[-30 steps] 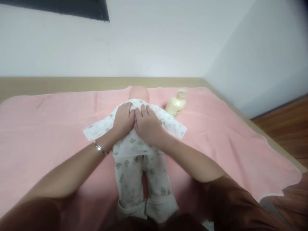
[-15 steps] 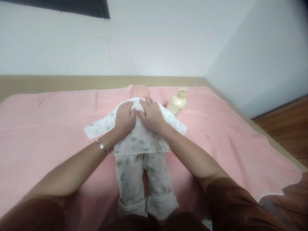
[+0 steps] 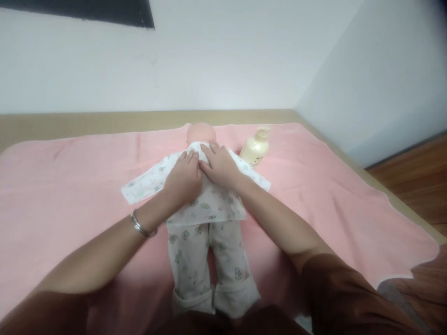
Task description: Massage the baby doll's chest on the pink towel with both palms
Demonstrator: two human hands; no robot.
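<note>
Hands of the person: two, namely one left hand [image 3: 184, 179] and one right hand [image 3: 222, 168]. Bare forearms [image 3: 279, 218]: two. Brown sleeves [image 3: 328, 288]: two, one per arm. Silver bracelet [image 3: 137, 224]: one. Doll [image 3: 209, 202]: one, with one head [image 3: 201, 133]. Patterned top [image 3: 206, 211]: one, having two long sleeves [image 3: 145, 184]. Patterned trousers [image 3: 226, 237]: one pair, comprising two legs [image 3: 190, 263] and two turned-up cuffs [image 3: 236, 298]. Printed motifs [image 3: 186, 234]: several, too blurred and covered for an exact count. Cream bottle [image 3: 255, 150]: one, with one pump top [image 3: 263, 132]. Pink blanket [image 3: 70, 181]: one. Tan tabletop [image 3: 157, 120]: one. Pale walls [image 3: 223, 65]: two. Dark panel [image 3: 80, 13]: one, only partly in view. Wooden floor [image 3: 415, 179]: one.
</note>
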